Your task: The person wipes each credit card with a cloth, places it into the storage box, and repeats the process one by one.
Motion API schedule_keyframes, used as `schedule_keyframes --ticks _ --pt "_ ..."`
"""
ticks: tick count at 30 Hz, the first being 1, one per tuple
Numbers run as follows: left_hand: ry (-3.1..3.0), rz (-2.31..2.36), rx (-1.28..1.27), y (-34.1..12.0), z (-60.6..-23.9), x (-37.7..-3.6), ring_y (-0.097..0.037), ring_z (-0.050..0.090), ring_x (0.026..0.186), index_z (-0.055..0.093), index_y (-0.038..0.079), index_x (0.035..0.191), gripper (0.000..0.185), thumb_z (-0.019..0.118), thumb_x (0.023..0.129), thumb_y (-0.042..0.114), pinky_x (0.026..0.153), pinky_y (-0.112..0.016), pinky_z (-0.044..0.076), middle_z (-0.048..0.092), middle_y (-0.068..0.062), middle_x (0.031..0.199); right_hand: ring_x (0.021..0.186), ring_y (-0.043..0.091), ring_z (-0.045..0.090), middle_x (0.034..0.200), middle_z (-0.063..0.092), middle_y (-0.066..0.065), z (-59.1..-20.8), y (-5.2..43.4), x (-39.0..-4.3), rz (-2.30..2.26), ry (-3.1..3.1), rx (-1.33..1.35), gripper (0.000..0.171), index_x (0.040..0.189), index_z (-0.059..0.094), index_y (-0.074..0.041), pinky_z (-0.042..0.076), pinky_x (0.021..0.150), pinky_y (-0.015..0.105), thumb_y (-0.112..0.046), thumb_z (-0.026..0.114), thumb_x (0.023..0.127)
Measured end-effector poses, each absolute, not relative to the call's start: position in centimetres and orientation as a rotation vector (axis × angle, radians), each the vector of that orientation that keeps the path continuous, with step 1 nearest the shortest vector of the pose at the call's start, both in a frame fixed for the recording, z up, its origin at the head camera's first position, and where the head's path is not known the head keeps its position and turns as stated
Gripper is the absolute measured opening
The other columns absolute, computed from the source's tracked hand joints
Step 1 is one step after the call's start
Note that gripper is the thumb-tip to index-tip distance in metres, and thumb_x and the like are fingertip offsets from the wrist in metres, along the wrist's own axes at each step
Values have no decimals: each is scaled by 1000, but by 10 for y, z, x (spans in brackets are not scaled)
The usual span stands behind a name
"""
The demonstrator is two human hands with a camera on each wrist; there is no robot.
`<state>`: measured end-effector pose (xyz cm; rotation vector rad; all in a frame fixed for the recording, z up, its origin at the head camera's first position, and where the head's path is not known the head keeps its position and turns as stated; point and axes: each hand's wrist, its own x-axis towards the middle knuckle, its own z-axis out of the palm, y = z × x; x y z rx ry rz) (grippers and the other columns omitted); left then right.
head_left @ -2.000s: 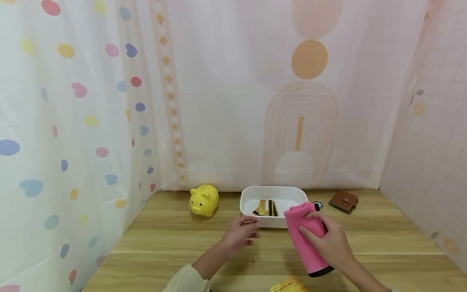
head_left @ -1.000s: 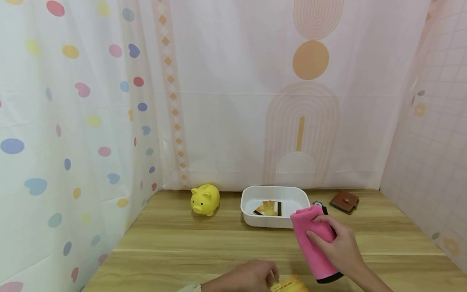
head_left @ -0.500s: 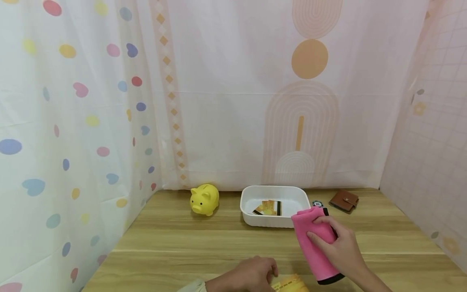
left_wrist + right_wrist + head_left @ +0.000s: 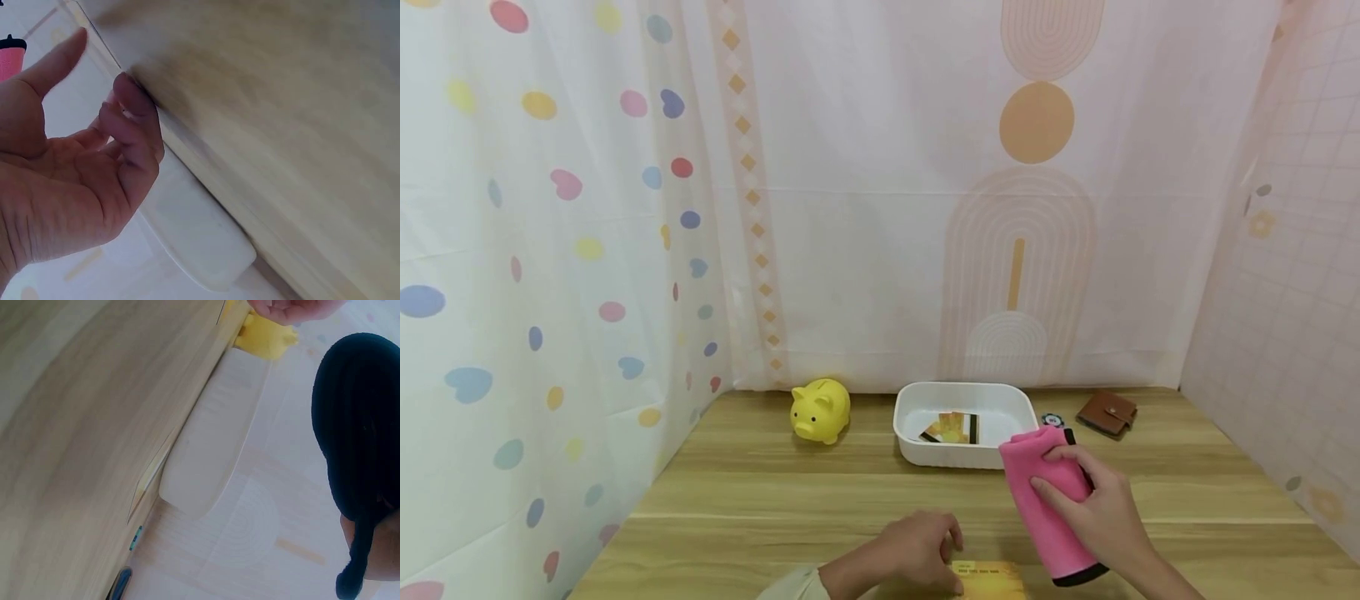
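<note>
Yellow card [image 4: 990, 577] lies flat on the wooden table [image 4: 760, 500] at the near edge, its glossy face printed with small text, just under the fingertips of the left hand [image 4: 917, 554]. That hand's fingers are loosely curled and touch the card's left end; whether they already pinch it cannot be told from the head view, and the left wrist view shows only a relaxed palm holding nothing. The card appears not yet lifted. To its right, the right hand [image 4: 1101, 512] grips a soft pink cloth [image 4: 1045, 504], a fleecy roll wrapped round a dark, rounded object whose black end pokes out below the fist. A similar card [image 4: 953, 428], gold with a dark stripe, already rests inside the white tray [image 4: 917, 446], a smooth, round-cornered plastic tub beyond both hands, so one card looks dealt with and this one remains. Left of the tray sits a yellow piggy bank [image 4: 821, 410], plump and matte. Right of the tray, beyond the cloth, lie a small round token [image 4: 1051, 419] and a brown leather wallet [image 4: 1107, 412] with a snap flap. Patterned curtains [image 4: 880, 192] close the scene behind.
</note>
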<state>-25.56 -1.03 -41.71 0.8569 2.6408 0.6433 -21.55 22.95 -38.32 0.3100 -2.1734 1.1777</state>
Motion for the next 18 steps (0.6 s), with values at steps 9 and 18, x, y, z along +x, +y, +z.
schedule_keyframes --ticks 9,18 --pt "2608 632 814 -5 -418 -255 -3 47 62 60 21 87 33 84 65 27 56 -22 41 52 12 72 58 7 55 82 62 2 -389 233 -219 1189 -2184 310 33 96 59 -17 47 43 27 -8 79 71" --pt "2608 597 836 -3 -420 -256 -1 46 64 61 19 85 30 84 66 27 57 -21 41 51 12 73 58 7 55 82 62 4 -380 227 -212 1190 -2184 301 32 95 59 -15 47 43 27 -6 78 72"
